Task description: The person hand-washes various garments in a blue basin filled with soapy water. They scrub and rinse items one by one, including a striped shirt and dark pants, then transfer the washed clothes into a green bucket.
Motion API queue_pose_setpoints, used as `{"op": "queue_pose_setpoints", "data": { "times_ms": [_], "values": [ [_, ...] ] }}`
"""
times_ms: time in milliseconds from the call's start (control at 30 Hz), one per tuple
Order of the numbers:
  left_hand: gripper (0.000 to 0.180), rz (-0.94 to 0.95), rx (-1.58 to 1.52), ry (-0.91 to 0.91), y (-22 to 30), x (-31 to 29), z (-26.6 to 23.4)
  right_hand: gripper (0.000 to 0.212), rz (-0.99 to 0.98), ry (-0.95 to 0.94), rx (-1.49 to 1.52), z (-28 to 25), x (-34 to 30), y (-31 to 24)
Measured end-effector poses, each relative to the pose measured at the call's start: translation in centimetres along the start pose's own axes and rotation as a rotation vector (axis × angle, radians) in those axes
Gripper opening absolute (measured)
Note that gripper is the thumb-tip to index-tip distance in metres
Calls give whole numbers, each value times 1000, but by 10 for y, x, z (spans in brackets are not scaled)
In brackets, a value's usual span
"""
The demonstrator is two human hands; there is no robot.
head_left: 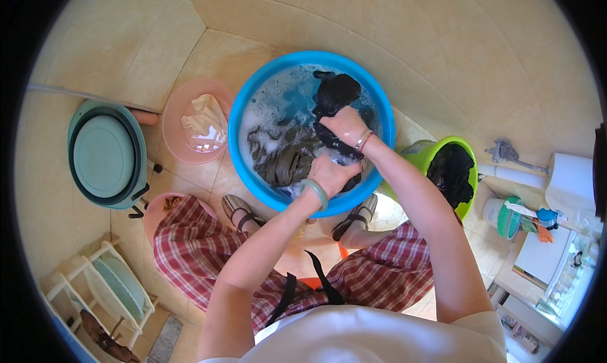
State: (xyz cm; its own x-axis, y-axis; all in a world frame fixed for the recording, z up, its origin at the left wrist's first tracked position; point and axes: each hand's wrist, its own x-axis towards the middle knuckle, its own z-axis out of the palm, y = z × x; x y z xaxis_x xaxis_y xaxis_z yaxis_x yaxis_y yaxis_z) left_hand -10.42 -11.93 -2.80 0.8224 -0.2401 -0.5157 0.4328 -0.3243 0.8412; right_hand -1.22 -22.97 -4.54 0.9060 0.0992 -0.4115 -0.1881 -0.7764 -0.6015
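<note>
A large blue basin [236, 132] stands on the floor in front of me, filled with sudsy water [272, 94]. My right hand [345, 125] is closed on a wet black cloth [337, 94], lifted partly above the water on the basin's right side. Lower down, my left hand [331, 176] is closed at the near right, on what looks like the hanging lower part of the same black cloth; its fingertips are partly hidden. Dark grey-brown cloth [286, 163] lies soaking beside my left hand, in the left and near part of the basin.
Right of the basin, a lime-green bucket [468, 149] holds dark cloth. To the left are a pink basin [174, 132] with pale cloth and a folding teal basin [104, 154] leaning by the wall. A white rack [95, 281] stands lower left. Tiled walls enclose the far side.
</note>
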Motion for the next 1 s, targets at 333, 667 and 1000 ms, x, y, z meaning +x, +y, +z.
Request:
{"op": "queue_pose_setpoints", "data": {
  "times_ms": [333,667,1000],
  "values": [
    [97,-119,-303,-182,-92,30,19,73,231,50,41,53,-6,28],
    [55,-460,-1334,-493,-1,20,-44,69,297,129,368,-12,-29,17],
    [56,-185,-1790,-892,46,4,-62,63,14,-369,1862,46,12,80]
  ]
}}
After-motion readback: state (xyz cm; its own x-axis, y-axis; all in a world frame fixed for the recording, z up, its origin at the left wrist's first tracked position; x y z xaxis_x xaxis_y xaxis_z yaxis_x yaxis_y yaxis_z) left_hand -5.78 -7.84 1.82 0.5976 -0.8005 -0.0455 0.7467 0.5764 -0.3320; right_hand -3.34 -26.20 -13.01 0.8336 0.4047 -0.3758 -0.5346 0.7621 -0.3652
